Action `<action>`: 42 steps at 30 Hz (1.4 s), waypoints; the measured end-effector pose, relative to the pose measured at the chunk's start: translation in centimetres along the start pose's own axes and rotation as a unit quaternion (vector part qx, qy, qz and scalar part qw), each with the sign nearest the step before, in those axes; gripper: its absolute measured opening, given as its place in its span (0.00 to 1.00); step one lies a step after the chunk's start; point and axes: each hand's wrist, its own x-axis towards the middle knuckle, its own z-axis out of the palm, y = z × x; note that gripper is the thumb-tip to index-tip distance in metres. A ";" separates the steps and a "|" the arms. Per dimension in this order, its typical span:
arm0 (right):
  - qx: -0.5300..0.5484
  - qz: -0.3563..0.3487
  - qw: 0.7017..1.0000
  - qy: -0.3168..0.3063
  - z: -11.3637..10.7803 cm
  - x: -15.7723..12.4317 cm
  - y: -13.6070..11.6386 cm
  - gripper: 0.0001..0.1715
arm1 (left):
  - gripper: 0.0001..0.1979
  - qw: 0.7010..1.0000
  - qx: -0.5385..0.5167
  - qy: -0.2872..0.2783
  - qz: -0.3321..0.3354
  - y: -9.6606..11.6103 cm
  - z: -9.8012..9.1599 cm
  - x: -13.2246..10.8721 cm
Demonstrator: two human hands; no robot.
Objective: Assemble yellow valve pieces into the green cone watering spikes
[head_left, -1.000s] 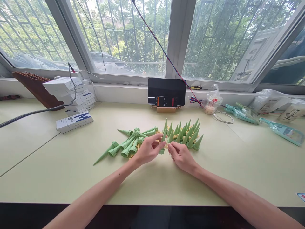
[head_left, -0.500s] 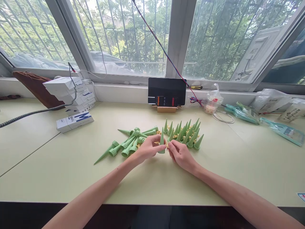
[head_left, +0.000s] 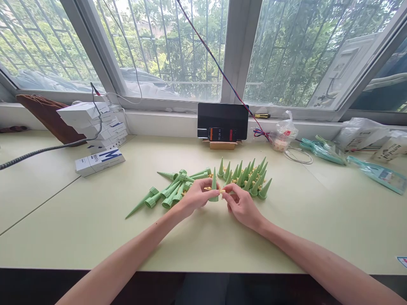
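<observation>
My left hand (head_left: 197,195) is closed around a green plastic watering spike (head_left: 214,183), held point up with its wide capped end low. Against the spike's side, my right hand (head_left: 241,204) pinches a small yellow valve piece (head_left: 222,192) between thumb and fingertips. Part of that piece is hidden by the fingers. Beyond my right hand stand rows of upright green spikes (head_left: 264,190) with yellow pieces on them. To the left of my left hand lies a loose pile of green spikes (head_left: 172,191), their ribbed caps facing various ways.
A phone (head_left: 219,134) leans on a black tablet (head_left: 223,115) at the back, on a small cardboard stand (head_left: 222,145). White boxes (head_left: 100,162) are at the left. A bagged cup (head_left: 282,134) and teal packaged items (head_left: 377,173) lie at the right.
The spike in my left hand has shifted slightly left and up. The fingers of my right hand have moved a little left, and the yellow piece shows more clearly.
</observation>
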 end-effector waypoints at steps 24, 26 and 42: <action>0.003 0.011 1.000 -0.017 -0.3 -0.1 -0.3 0.17 | 0.11 0.981 0.132 -0.020 0.141 -1.2 0.0 -0.2; 0.026 0.022 0.999 -0.023 -0.3 -0.1 -0.2 0.18 | 0.10 0.971 0.173 -0.008 0.163 -1.2 0.1 -0.3; 0.117 0.085 0.987 -0.073 -0.8 0.2 -0.3 0.18 | 0.04 0.876 0.377 -0.003 0.302 -1.5 -0.2 -0.4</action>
